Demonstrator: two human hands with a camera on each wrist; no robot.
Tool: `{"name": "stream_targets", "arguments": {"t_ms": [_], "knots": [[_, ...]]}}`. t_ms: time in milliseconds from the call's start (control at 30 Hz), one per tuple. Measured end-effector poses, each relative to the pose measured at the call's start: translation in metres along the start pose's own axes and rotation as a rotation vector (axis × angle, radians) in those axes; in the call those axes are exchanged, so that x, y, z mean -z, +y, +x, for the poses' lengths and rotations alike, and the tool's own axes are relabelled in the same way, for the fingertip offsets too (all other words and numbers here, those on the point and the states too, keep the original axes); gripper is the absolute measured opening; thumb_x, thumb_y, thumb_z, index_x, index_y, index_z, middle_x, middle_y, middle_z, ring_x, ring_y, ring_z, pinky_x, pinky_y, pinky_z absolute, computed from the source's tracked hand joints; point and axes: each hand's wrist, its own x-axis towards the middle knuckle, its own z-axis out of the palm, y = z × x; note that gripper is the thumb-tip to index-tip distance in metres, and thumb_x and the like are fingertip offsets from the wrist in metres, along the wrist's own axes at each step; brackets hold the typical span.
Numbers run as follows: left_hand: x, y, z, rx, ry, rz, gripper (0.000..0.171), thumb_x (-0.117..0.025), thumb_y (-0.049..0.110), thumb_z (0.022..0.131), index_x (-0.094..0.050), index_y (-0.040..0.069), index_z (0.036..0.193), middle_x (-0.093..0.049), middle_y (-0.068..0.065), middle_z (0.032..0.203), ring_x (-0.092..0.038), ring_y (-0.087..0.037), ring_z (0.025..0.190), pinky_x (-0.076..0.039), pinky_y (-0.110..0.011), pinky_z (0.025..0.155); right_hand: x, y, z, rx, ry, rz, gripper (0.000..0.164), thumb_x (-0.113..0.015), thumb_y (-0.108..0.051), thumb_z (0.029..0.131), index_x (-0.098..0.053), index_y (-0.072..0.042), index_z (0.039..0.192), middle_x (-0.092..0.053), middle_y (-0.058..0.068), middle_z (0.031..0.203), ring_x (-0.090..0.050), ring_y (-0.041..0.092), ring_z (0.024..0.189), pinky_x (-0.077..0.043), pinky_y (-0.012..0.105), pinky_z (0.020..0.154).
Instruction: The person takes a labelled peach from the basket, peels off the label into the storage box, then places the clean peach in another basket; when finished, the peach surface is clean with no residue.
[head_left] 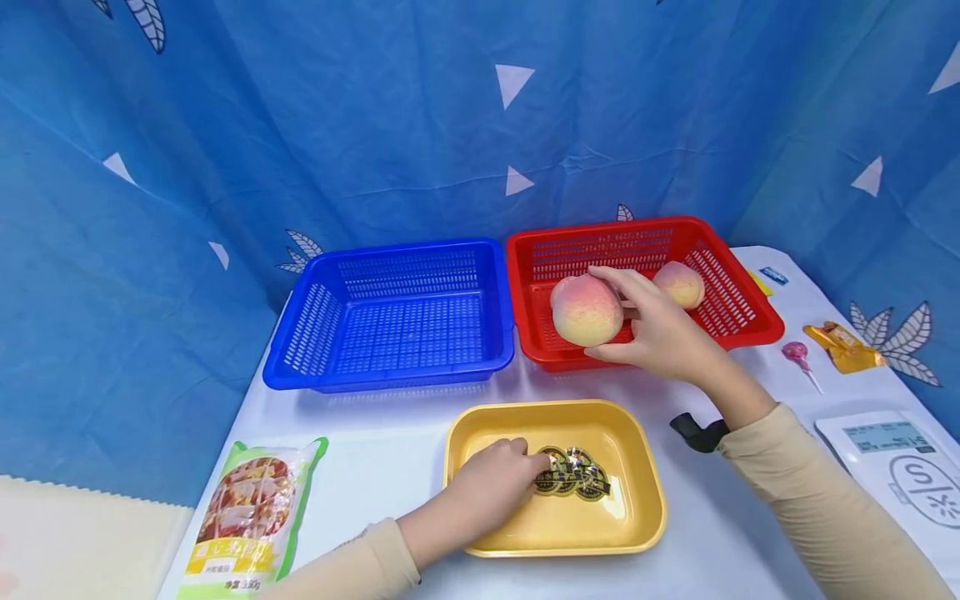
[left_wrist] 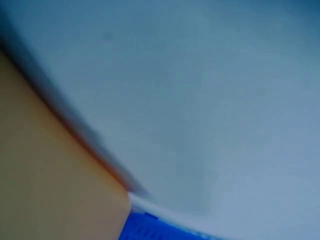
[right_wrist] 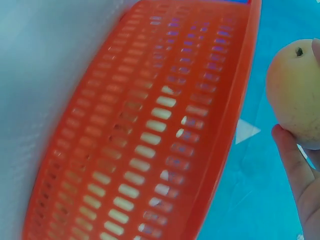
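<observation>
My right hand [head_left: 660, 325] holds a pink-and-yellow peach [head_left: 587, 311] between fingers and thumb, over the front of the red basket [head_left: 750, 321]. In the right wrist view, fingers wrap the pale yellow side of this peach [right_wrist: 295, 95] beyond the basket's slotted wall. Another peach [head_left: 678, 285] lies in the basket, and part of one more shows behind the held peach. My left hand [head_left: 498, 483] is down in the yellow tray [head_left: 555, 542], fingers bent, a fingertip at the edge of round black-and-gold labels [head_left: 573, 475]. Whether it pinches a label I cannot tell.
A blue basket [head_left: 408, 367] stands left of the red one. At front left lies a green-edged food packet [head_left: 247, 517]. On the right are a white digital scale [head_left: 900, 467], a lollipop [head_left: 797, 354] and an orange wrapper [head_left: 847, 346]. A blue curtain [head_left: 420, 125] hangs behind.
</observation>
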Motion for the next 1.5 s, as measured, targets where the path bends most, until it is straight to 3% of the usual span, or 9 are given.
{"name": "stream_targets", "arguments": {"t_ms": [133,233,400,500,700,867,967,1200,1500], "knots": [[0.01,0.002,-0.002,0.004,0.078,0.031,0.02,-0.074,0.023,0.086,-0.069,0.023,0.106,-0.06,0.002,0.08,-0.059,-0.013,0.069,-0.046,-0.023,0.049,0.006,0.007,-0.002,-0.055,0.006,0.037,0.092,-0.09,-0.013,0.07,-0.042,-0.014,0.149,-0.05,0.009,0.142,-0.052,0.026,0.126,-0.053,0.053,0.098],[0.024,-0.004,0.004,0.013,0.204,0.01,0.025,-0.074,0.027,0.087,-0.066,0.018,0.109,-0.06,0.001,0.084,-0.058,-0.014,0.074,-0.049,-0.024,0.054,0.01,0.012,-0.001,-0.089,0.012,0.05,0.092,-0.089,-0.013,0.071,-0.041,-0.017,0.149,-0.049,0.008,0.144,-0.051,0.027,0.128,-0.051,0.055,0.099],[0.052,-0.027,0.025,0.1,0.385,-0.085,0.039,-0.073,0.03,0.088,-0.064,0.012,0.122,-0.062,-0.004,0.107,-0.059,-0.021,0.095,-0.057,-0.033,0.078,0.013,0.025,0.003,-0.158,-0.007,0.042,0.091,-0.09,-0.016,0.071,-0.042,-0.021,0.148,-0.046,0.008,0.142,-0.052,0.031,0.124,-0.054,0.056,0.094],[0.062,-0.042,0.039,0.195,0.417,-0.147,0.047,-0.071,0.033,0.09,-0.061,0.01,0.13,-0.06,-0.01,0.125,-0.058,-0.027,0.114,-0.056,-0.04,0.094,0.013,0.036,0.008,-0.192,-0.045,0.045,0.09,-0.09,-0.019,0.071,-0.043,-0.02,0.147,-0.044,0.011,0.138,-0.051,0.034,0.124,-0.055,0.057,0.093],[0.062,-0.062,0.063,0.349,0.267,-0.255,0.071,-0.064,0.048,0.093,-0.047,0.006,0.147,-0.042,-0.014,0.155,-0.04,-0.033,0.144,-0.04,-0.05,0.114,0.012,0.062,0.019,-0.251,-0.164,0.011,0.088,-0.091,-0.028,0.07,-0.046,-0.02,0.145,-0.049,0.007,0.134,-0.05,0.029,0.124,-0.055,0.054,0.095],[0.055,-0.068,0.075,0.374,0.168,-0.292,0.081,-0.059,0.057,0.093,-0.038,0.005,0.152,-0.028,-0.013,0.163,-0.026,-0.031,0.152,-0.032,-0.05,0.12,0.009,0.074,0.026,-0.27,-0.269,-0.003,0.085,-0.091,-0.033,0.069,-0.05,-0.021,0.142,-0.052,0.006,0.132,-0.054,0.026,0.116,-0.055,0.049,0.093],[0.051,-0.07,0.079,0.376,0.128,-0.308,0.083,-0.056,0.06,0.094,-0.035,0.007,0.154,-0.024,-0.012,0.165,-0.02,-0.029,0.154,-0.03,-0.05,0.121,0.006,0.077,0.029,-0.241,-0.319,0.007,0.081,-0.09,-0.031,0.072,-0.052,-0.016,0.142,-0.051,0.009,0.138,-0.051,0.029,0.122,-0.052,0.053,0.098],[0.047,-0.069,0.08,0.361,0.098,-0.307,0.085,-0.054,0.06,0.095,-0.03,0.007,0.156,-0.021,-0.011,0.166,-0.017,-0.029,0.155,-0.028,-0.051,0.121,0.001,0.077,0.031,-0.145,-0.414,-0.071,0.072,-0.086,-0.029,0.077,-0.056,-0.008,0.139,-0.045,0.015,0.141,-0.041,0.032,0.13,-0.046,0.055,0.106],[0.047,-0.068,0.08,0.36,0.087,-0.298,0.086,-0.053,0.061,0.094,-0.028,0.008,0.157,-0.02,-0.01,0.167,-0.015,-0.026,0.155,-0.027,-0.05,0.122,0.003,0.071,0.034,-0.247,-0.542,-0.128,0.073,-0.081,-0.027,0.082,-0.05,-0.01,0.146,-0.054,0.014,0.138,-0.047,0.032,0.125,-0.048,0.053,0.104]]}}
